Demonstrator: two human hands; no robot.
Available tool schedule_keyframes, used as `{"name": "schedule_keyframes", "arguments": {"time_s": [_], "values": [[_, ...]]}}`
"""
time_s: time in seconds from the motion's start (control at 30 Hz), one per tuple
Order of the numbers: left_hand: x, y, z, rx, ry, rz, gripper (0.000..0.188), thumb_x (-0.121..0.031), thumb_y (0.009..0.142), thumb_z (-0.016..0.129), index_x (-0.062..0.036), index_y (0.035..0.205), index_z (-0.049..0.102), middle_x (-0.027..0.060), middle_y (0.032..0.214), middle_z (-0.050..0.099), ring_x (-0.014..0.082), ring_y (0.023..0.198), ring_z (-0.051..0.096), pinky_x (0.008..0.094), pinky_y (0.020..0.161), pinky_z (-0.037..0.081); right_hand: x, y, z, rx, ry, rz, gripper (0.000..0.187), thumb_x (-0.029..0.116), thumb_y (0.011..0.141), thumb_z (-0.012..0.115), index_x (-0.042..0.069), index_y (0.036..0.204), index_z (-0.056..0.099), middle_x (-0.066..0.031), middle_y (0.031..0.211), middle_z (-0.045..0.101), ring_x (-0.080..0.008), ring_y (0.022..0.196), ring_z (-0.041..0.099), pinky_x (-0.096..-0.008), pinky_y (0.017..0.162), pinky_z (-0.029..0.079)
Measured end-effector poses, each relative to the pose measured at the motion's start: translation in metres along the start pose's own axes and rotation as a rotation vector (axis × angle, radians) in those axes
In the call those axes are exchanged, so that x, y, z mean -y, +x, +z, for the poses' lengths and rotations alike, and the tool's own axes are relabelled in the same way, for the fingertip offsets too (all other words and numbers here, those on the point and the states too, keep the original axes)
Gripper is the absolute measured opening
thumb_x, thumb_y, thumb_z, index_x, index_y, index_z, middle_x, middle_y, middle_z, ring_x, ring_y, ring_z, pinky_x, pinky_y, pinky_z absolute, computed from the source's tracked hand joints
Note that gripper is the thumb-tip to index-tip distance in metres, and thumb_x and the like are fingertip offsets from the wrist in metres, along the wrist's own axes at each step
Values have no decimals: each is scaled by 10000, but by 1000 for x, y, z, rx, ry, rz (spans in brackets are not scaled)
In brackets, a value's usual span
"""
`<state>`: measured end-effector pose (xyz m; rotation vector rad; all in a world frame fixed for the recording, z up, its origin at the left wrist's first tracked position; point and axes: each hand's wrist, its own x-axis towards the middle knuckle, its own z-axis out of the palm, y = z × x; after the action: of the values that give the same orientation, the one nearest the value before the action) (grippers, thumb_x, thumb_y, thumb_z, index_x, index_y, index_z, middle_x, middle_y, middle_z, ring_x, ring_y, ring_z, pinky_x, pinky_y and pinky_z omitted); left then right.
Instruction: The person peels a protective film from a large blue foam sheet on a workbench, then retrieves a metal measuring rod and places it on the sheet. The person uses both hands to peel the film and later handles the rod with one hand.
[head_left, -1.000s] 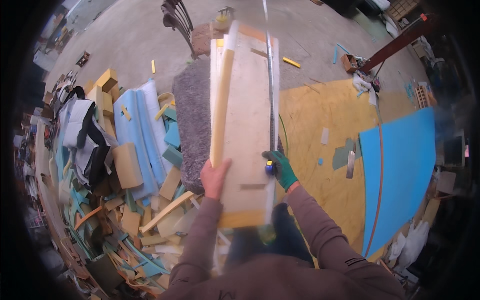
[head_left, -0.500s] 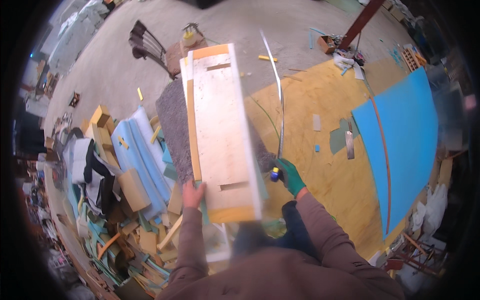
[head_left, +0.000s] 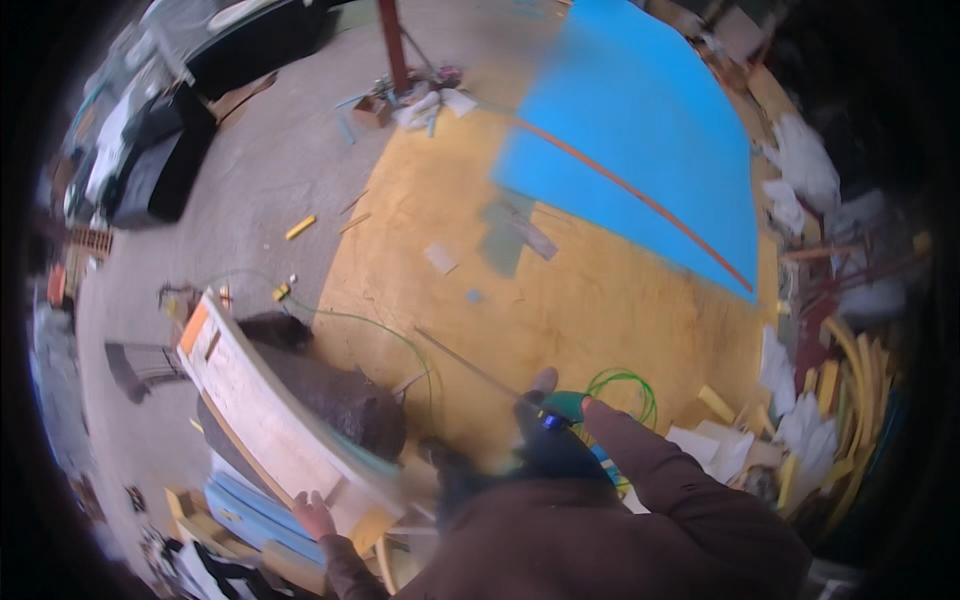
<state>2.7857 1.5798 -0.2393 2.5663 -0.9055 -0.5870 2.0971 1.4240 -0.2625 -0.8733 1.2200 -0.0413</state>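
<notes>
In the green-gloved right hand [head_left: 567,405] is a blue and yellow tape measure [head_left: 552,421]; the fingers are closed around it. Its narrow metal blade [head_left: 470,365] runs out to the upper left above the yellow floor sheet. My bare left hand [head_left: 315,515] rests with outstretched fingers on the near left edge of a long wooden panel [head_left: 265,405]. Yellow-orange foam edges the panel, and white padding runs along its right side. A cut slot shows near its far end. Underneath is a dark grey covered support [head_left: 365,410].
A large blue sheet [head_left: 640,130] with a reddish strip [head_left: 640,195] lies on the yellow sheet [head_left: 400,240]. Green cord [head_left: 640,385] coils beyond my right hand. Foam offcuts [head_left: 850,400] are at right, with blue foam rolls [head_left: 245,515] at lower left. A red post [head_left: 393,45] stands far off.
My view has swung right, so the panel now appears at lower left and tilted. The tape blade shows shorter and points toward the upper left. My left hand stays on the panel's edge.
</notes>
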Motion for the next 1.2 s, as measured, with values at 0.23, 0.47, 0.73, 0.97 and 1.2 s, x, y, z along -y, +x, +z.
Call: {"name": "schedule_keyframes", "arguments": {"time_s": [0.23,0.47,0.73,0.97,1.2], "values": [[-282,-55,121,500,-133,560,315,-197,1005,700,39,1212,714,160,1097,756,282,1023,709,412,930,560,-54,-51,-113,-69,136,-27,223,197,1037,631,73,1183,744,-43,1013,744,-128,790,705,-284,670,576],[-490,-138,238,1138,-68,693,359,-223,1006,742,21,1265,700,154,1096,780,223,1009,746,365,894,592,-66,-71,-166,-118,1044,-153,301,184,1052,664,2,1292,677,-139,1140,744,-217,981,749,-363,837,644],[-577,-88,352,1160,486,725,437,-346,951,790,-19,1231,715,215,1121,780,334,1076,756,433,946,589,-69,-47,-218,-473,1451,-275,344,210,1028,722,26,1315,676,-104,1164,744,-227,974,743,-380,827,634],[-714,-22,565,1246,651,998,377,-357,949,789,-66,1181,729,173,1021,776,340,1003,754,440,903,586,-132,31,-322,-808,1897,-346,206,179,1014,722,61,1178,683,-113,1040,727,-282,908,716,-422,767,611],[-853,-26,815,1123,584,1384,295,-289,957,778,-70,1148,725,187,1000,768,384,967,748,468,839,581,-255,150,-465,-1046,1978,-429,80,139,999,729,69,1023,698,-62,896,690,-230,818,669,-367,712,551]]}}
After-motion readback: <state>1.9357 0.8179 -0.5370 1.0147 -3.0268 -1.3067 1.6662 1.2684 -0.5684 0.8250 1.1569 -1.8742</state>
